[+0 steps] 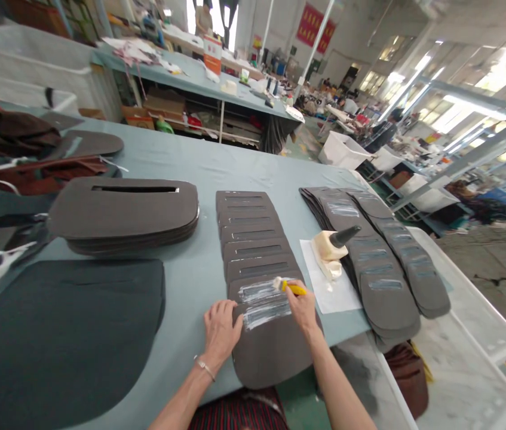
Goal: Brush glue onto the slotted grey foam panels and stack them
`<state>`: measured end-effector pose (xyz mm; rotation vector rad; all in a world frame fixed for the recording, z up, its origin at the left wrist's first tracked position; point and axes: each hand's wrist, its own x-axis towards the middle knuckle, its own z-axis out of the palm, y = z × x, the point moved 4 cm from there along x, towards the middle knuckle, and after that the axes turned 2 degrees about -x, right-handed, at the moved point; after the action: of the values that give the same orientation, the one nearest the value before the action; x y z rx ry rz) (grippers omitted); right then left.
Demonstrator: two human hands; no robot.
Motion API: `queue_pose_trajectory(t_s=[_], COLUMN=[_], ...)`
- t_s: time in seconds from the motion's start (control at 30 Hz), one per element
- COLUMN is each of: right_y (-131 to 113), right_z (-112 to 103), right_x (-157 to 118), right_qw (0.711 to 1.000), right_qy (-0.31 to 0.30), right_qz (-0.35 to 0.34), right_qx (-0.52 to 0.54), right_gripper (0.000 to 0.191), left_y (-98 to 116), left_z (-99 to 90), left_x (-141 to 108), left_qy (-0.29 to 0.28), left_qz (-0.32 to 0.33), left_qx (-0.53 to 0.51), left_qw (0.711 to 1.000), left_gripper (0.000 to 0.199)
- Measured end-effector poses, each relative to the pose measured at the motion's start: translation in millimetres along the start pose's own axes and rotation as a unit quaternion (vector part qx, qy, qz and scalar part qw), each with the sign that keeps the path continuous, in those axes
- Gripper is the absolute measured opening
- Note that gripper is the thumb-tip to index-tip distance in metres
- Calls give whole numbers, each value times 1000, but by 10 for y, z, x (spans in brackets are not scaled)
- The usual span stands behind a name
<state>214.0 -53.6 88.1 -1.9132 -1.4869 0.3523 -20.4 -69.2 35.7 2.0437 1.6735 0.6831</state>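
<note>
My right hand (303,307) grips a brush with a yellow handle (296,289); its pale bristles touch a dark grey slotted panel (275,352) at the near end of an overlapping row. White glue streaks (265,313) lie around the slots of the two nearest panels. At the left edge of the row rests my left hand (222,327), its fingers slightly spread and the thumb on the panel's edge. To the right, a cream glue bottle (324,246) with a black nozzle leans on its side upon a white sheet (345,303) smeared with glue.
A stack of slotted panels (122,209) sits at the left, behind a large dark sheet (64,334). Overlapping glued panels (387,298) lie along the right edge of the blue-green table (181,158). White bins (481,322) stand beside it. Another person (203,19) is far off.
</note>
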Motion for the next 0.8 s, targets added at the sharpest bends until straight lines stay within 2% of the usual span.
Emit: queue_pose_trajectory(t_s=[0.1, 0.17, 0.23, 0.33, 0.4, 0.47, 0.57, 0.63, 0.7, 0.8], right_y=[-433, -431, -203, 169, 169, -58, -488, -545, -340, 144], right_z=[500, 594, 446, 70, 17, 220, 708, 881, 820, 452], right_x=[-168, -179, -74, 180, 312, 370, 362, 407, 543, 804], right_qw=[994, 993, 998, 994, 991, 998, 997, 994, 997, 998], right_qy=[-73, -92, -60, 46, 79, 50, -36, -66, -57, 3], right_qz=[-62, -61, -21, 60, 71, 37, -29, -35, -3, 59], right_qx=[52, 50, 14, -80, -84, -22, 70, 80, 57, -27], right_gripper=[23, 22, 24, 30, 31, 29, 25, 23, 23, 26], left_y=[-43, -68, -90, -111, -111, -95, -69, -65, -63, -59], left_z=[-20, -18, -19, -33, -53, -72, -57, -28, -7, 14], left_x=[106, 143, 160, 229, 342, 492, 691, 758, 771, 748], left_qy=[5, -5, -11, -6, 7, 23, 19, 6, 4, 11], left_qz=[20, 39, 42, 19, 1, 2, 17, 18, 18, 20], left_qx=[1, 8, 10, 0, -5, 0, 22, 37, 41, 40], left_qw=[1000, 999, 999, 1000, 1000, 1000, 999, 999, 999, 999], left_gripper=[26, 26, 25, 20, 19, 23, 23, 19, 19, 22])
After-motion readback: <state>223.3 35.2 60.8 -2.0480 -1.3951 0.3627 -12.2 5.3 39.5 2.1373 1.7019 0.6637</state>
